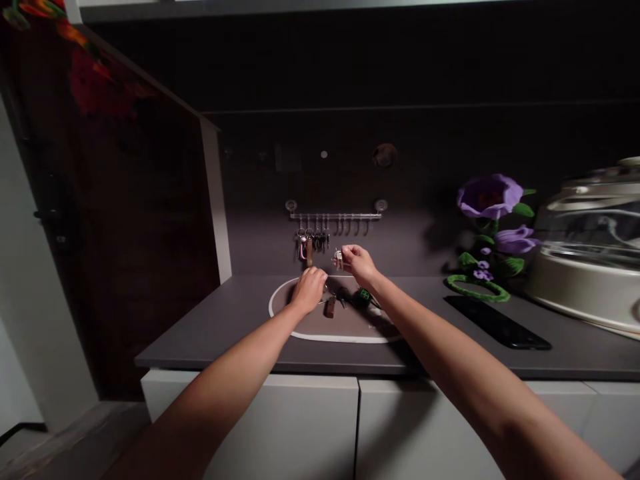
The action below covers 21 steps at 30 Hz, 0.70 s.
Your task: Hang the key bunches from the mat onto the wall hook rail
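In front of the hook rail, my right hand (357, 261) pinches a small bunch of keys (339, 257) in the air. My left hand (309, 291) is low over the left part of the brown oval mat (353, 330), fingers curled and pressed together; what they may hold is hidden. Beside it on the mat lie keys with a brown fob (331, 307), a black key fob (344, 294) and a green-and-black item (365, 297). A clear rail (335, 217) on the wall carries several hooks. From its left hooks hang several keys (320, 241), a pink keyring (303, 248) and a brown strap (309, 253).
Purple artificial flowers (493, 197) stand on the right of the dark counter (215, 327). A black phone (500, 323) lies before them, beside a cream appliance (590, 280) with a clear cover. A dark door (125, 253) is at the left, and a shelf overhangs the top.
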Motion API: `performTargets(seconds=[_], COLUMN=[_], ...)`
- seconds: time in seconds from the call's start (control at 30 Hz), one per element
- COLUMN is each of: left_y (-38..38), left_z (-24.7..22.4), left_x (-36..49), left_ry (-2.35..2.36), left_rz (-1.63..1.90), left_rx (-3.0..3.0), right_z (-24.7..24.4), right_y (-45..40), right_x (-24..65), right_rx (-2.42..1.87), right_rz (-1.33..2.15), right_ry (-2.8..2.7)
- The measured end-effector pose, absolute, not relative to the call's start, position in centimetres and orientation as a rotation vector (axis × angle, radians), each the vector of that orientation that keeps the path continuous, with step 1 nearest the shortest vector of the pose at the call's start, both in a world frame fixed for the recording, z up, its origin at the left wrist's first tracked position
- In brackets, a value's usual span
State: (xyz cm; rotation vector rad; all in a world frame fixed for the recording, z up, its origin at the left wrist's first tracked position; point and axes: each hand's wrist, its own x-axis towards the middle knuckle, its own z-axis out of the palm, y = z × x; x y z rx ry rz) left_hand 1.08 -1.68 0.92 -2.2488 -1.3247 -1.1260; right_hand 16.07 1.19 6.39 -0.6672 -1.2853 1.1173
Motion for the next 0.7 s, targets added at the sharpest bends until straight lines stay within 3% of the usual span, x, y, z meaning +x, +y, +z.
performTargets(seconds=[0.33,0.7], left_y=[-1.5,-1.6], left_z=[0.7,0.8], left_x=[1.1,1.1], left_ry=[-1.39,-1.436], left_rz=[-1.104,-1.131], left_rx=[-2.234,-2.214], right_z=[10.7,11.5], right_y=[4.1,7.4], right_x=[15.0,13.9], right_rx=[-0.727,-0.71], right_rz=[1.093,1.075], right_ry=[-1.112,-0.879])
